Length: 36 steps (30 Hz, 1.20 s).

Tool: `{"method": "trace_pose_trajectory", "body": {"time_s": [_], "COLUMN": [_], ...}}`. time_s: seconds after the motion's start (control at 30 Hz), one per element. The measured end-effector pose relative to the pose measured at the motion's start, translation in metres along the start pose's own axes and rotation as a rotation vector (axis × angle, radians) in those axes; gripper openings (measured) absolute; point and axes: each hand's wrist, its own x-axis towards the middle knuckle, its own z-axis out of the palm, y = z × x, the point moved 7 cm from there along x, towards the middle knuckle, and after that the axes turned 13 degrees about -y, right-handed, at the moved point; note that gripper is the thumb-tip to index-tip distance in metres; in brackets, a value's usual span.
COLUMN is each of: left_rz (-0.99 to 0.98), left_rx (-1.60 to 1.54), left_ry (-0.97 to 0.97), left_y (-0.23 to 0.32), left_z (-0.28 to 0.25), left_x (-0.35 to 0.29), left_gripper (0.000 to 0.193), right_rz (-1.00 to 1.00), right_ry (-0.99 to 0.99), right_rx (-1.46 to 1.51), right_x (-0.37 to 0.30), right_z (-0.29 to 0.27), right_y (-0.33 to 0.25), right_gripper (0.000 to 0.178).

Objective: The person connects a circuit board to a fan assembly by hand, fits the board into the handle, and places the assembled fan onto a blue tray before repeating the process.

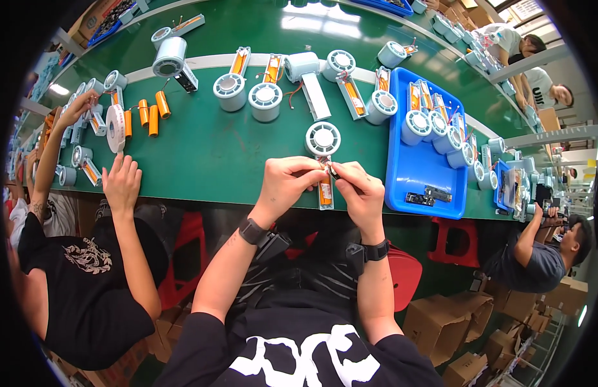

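In front of me on the green bench lies a pale blue handheld fan (323,138), its round head pointing away and its handle uncovered. An orange battery (325,195) shows inside that handle. Above the handle, my left hand (286,188) pinches with thumb and forefinger at the wires near the fan's neck; what sits between its fingertips is hidden. Close beside it, fingertips almost meeting, my right hand (362,195) grips a small black part (334,173).
A blue tray (394,155) at the right holds several fans and dark circuit boards (434,195). More open fans (265,102) line the far side. At the left are loose orange batteries (162,104), a white tape roll (116,129) and a co-worker's hand (122,184).
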Motion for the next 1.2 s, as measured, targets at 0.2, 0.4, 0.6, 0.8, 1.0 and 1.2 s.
{"method": "trace_pose_trajectory", "body": {"time_s": [0.2, 0.4, 0.6, 0.8, 1.0, 1.2], "left_rz": [-0.037, -0.034, -0.041, 0.137, 0.127, 0.236], "left_rx": [-0.149, -0.072, -0.081, -0.05, 0.423, 0.486], "left_ry": [0.028, 0.0, -0.022, 0.162, 0.132, 0.12], "left_y": [-0.004, -0.009, -0.005, 0.009, 0.018, 0.027], "left_z": [-0.006, -0.007, -0.004, -0.007, -0.002, 0.007], "left_x": [0.0, 0.0, 0.0, 0.0, -0.006, -0.004], "left_gripper": [0.013, 0.013, 0.015, 0.018, 0.022, 0.025], "right_rz": [0.026, 0.086, 0.124, -0.063, 0.019, 0.284], "right_ry": [-0.058, -0.131, -0.153, -0.073, 0.0, 0.183], "right_rx": [0.006, 0.075, 0.081, -0.233, -0.204, 0.355], "right_x": [0.0, 0.0, -0.001, 0.025, 0.036, 0.016], "right_z": [0.001, 0.0, -0.002, -0.002, -0.014, -0.011], "right_y": [0.001, 0.001, 0.002, -0.028, -0.009, 0.027], "right_gripper": [0.035, 0.034, 0.033, 0.036, 0.029, 0.023]}}
